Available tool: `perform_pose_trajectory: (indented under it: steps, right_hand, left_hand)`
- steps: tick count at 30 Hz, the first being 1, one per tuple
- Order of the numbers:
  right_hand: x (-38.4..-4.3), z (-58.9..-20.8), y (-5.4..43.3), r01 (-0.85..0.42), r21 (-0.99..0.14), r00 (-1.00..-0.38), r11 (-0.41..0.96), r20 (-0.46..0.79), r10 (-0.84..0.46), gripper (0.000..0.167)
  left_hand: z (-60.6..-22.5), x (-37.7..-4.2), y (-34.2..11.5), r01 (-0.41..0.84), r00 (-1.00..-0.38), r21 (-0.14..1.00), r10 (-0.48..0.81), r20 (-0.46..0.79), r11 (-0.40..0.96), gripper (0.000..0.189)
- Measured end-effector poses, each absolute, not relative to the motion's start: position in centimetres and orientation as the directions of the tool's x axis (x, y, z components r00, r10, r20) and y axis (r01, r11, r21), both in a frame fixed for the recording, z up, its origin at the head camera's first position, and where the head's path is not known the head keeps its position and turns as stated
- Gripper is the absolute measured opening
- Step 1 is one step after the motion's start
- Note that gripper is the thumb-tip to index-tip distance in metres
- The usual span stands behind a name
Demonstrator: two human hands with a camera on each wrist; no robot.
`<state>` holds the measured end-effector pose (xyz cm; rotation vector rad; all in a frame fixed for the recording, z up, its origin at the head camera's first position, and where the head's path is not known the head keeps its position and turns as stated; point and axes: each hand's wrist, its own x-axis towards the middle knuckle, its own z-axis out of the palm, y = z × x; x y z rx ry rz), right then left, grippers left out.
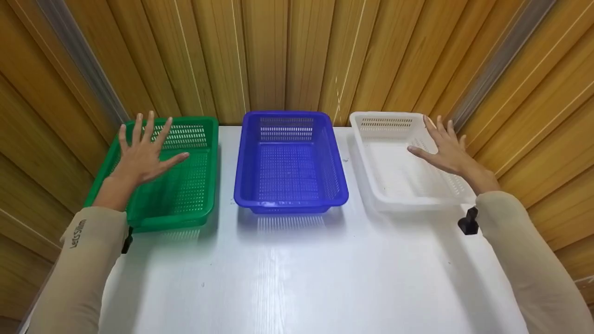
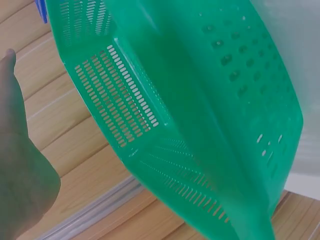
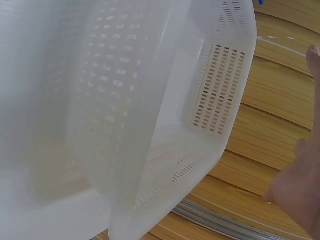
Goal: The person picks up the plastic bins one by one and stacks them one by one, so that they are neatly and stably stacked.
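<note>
My left hand [image 1: 144,157] is held over the green basket [image 1: 211,185] with its fingers spread and nothing in it. In the left wrist view, part of that hand [image 2: 22,165] shows at the left edge, apart from the basket's slotted wall [image 2: 115,95]. On the other side, my right hand [image 1: 445,148] hovers above the right part of the white basket [image 1: 364,171], fingers straight and holding nothing. The right wrist view shows some of this hand [image 3: 300,185] beside the white basket [image 3: 210,135]. Between the two stands a blue basket [image 1: 290,204], touched by neither hand.
All three baskets stand in a row on a white table [image 1: 287,278] along its far edge. Wood-patterned walls [image 1: 306,55] rise behind and at both sides, with grey metal strips [image 1: 506,60] in the corners. Small black pieces [image 1: 469,222] stick out at the sleeve cuffs.
</note>
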<state>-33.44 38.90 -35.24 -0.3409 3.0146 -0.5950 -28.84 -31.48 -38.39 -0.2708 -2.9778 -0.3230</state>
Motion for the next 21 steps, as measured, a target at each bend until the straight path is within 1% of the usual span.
perform_pose_trajectory:
  steps: [8, 11, 17, 21]
  right_hand:
    - [-32.8, -35.2, 38.3, -0.224, -0.486, -0.968, 0.845, 0.010, -0.251, 0.096]
    - [-32.4, -35.1, 37.9, -0.203, -0.571, -0.967, 0.795, -0.010, -0.254, 0.095]
    - [-31.8, -35.4, 35.9, -0.149, -0.808, -0.950, 0.570, -0.044, -0.310, 0.089]
    - [-31.1, -35.6, 33.6, -0.122, -0.882, -0.940, 0.456, -0.044, -0.337, 0.082]
  left_hand:
    - [-38.8, -28.4, -29.9, 0.212, -0.967, 0.302, 0.155, 0.202, 0.929, 0.100]
    - [-39.2, -28.2, -28.7, 0.223, -0.965, 0.373, 0.149, 0.216, 0.901, 0.098]
    - [-40.0, -27.5, -25.9, 0.221, -0.971, 0.537, 0.131, 0.202, 0.814, 0.097]
    - [-40.1, -26.9, -24.3, 0.187, -0.982, 0.668, 0.121, 0.144, 0.721, 0.099]
